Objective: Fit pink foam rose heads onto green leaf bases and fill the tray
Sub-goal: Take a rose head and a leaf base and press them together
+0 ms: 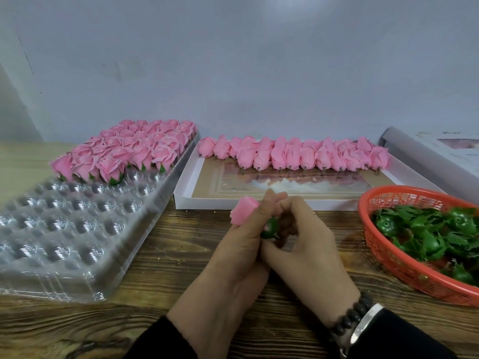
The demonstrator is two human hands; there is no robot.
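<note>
The left hand (241, 239) is gripping a pink rose head (243, 210); the right hand's (303, 244) curled fingers are seemingly pinching its green leaf base (270, 228).

Left hand (241, 244) and right hand (300, 244) meet at centre, fingers curled, thumbs touching; both forearms enter from below in dark sleeves.
</note>
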